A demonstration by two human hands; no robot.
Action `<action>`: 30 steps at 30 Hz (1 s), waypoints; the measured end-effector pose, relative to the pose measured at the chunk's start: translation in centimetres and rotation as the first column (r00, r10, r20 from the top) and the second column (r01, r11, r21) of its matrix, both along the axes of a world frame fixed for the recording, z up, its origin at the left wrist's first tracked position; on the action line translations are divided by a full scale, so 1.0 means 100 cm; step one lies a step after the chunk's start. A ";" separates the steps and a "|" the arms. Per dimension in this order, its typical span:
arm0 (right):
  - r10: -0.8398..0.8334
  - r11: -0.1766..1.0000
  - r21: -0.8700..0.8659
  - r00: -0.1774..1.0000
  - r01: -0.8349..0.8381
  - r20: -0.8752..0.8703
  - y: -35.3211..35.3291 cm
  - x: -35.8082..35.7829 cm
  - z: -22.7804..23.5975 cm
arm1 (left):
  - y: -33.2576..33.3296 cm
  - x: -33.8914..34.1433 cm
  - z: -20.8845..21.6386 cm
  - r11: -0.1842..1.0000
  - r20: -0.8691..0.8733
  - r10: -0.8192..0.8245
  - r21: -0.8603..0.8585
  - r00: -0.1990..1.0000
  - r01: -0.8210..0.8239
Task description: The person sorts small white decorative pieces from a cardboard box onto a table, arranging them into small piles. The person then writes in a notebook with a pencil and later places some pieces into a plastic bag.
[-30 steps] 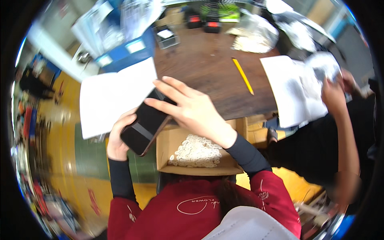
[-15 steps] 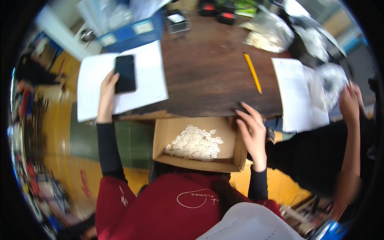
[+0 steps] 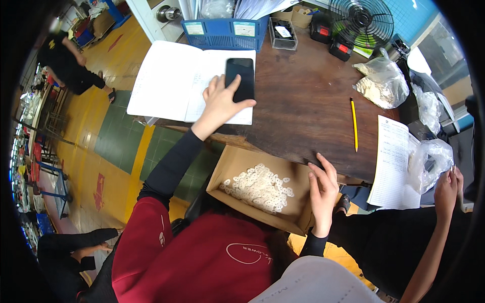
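Note:
My left hand lies over an open notebook with its fingers spread. Its index finger and thumb reach onto a black phone, which rests flat on the right page. At the box's right end, my right hand has its fingers extended and apart, the fingertips close to the table's edge. Nothing shows in its grasp. The open cardboard box sits in front of my body, tucked against the table's near edge. A heap of small white oval pieces with holes fills its middle.
A yellow pencil lies on the dark wooden table. Further right are a written sheet and a bag of pale pieces. Another person's hands are by a clear plastic bag. A blue file tray and black fan stand behind.
The phone has moved right across the notebook page, and my left hand has shifted over the page with fingers spread. My right hand stays by the box. The whole view has turned.

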State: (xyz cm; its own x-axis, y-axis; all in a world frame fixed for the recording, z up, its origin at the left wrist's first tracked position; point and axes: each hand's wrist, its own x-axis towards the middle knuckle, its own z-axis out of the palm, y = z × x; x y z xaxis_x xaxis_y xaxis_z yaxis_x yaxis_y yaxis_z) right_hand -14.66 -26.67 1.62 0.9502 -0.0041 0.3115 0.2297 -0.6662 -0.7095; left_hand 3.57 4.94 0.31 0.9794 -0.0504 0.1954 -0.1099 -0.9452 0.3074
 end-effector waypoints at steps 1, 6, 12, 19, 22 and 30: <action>0.011 1.000 -0.012 1.000 -0.011 0.014 0.000 0.001 -0.002 | -0.013 0.001 -0.002 0.999 -0.011 -0.034 -0.009 0.999 0.034; 0.059 0.998 -0.017 0.998 -0.059 -0.018 -0.008 0.004 -0.009 | -0.060 0.027 -0.013 0.979 0.015 -0.193 -0.065 0.981 0.193; 0.074 0.995 -0.077 0.987 -0.063 0.140 -0.009 0.005 -0.027 | -0.095 0.086 -0.030 0.974 0.150 -0.226 0.033 0.962 0.224; 0.071 0.994 0.064 0.980 -0.084 0.184 -0.010 0.008 -0.042 | -0.129 0.088 0.013 0.976 0.218 -0.216 0.079 0.952 0.203; 0.079 0.993 0.068 0.975 -0.095 0.206 -0.009 0.008 -0.040 | -0.154 0.029 0.072 0.558 0.107 -0.525 -0.705 0.844 0.437; 0.096 0.995 0.001 0.983 -0.097 0.156 -0.012 0.004 -0.041 | -0.085 -0.111 0.204 0.182 0.576 -0.814 0.133 0.073 0.974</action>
